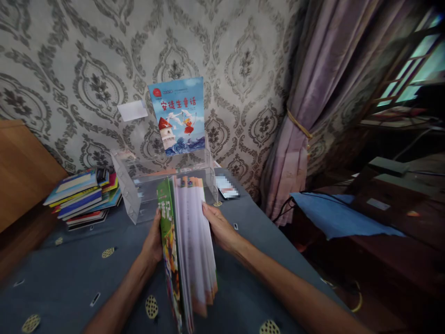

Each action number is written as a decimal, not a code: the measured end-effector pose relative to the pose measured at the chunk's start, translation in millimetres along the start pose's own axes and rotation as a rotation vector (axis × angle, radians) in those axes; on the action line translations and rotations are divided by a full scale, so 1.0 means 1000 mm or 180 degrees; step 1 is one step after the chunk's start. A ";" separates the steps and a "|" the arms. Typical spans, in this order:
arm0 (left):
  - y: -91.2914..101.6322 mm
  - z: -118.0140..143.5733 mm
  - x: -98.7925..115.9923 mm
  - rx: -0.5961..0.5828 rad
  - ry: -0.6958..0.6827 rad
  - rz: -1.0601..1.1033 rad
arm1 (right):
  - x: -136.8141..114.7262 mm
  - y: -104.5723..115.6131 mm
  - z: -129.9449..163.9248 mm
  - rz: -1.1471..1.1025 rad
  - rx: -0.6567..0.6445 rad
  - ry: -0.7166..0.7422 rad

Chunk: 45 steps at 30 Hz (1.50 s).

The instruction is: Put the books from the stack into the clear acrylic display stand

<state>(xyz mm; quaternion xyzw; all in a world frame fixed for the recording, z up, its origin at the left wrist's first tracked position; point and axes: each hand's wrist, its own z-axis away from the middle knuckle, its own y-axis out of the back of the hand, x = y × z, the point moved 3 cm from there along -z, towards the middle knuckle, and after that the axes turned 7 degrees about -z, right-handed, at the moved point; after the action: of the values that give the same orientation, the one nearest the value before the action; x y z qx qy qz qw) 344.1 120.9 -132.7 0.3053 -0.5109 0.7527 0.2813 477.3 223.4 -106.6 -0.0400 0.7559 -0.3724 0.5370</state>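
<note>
Both hands, left hand (153,241) and right hand (219,227), have their grip clamped on an upright green-covered book (187,250), near the clear rack (139,190).

Green book (167,241) btwn both hands: glossy card cover, matt paper pages. Rack (139,195) behind it: clear smooth plastic, shiny edges. Blue book (178,116) in rack: glossy cover. Tablecloth (69,269): matt woven cloth w/ printed dots. Book stack (85,197): glossy paper covers. Curtain (306,93): soft cloth w/ slight sheen. Wall (69,55): matt patterned wallpaper

Clear rack (139,195) just beyond book (189,241)
</note>
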 end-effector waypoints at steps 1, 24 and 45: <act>-0.001 0.001 0.000 0.0067 0.0012 -0.0038 | 0.000 0.000 0.000 -0.0002 0.0003 -0.0011; 0.036 0.009 0.047 0.1404 -0.0591 -0.6226 | 0.029 0.055 0.026 0.2725 0.0286 0.0031; -0.050 0.051 -0.048 0.0425 -0.1546 -0.8248 | -0.006 0.071 0.045 0.2249 0.0262 0.0595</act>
<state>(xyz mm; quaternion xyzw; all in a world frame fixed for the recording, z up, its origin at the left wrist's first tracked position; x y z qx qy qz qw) 420.8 83.4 -124.0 0.7096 0.1501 -0.1099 0.6796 541.6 253.7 -151.4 0.2793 0.7533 -0.1961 0.5623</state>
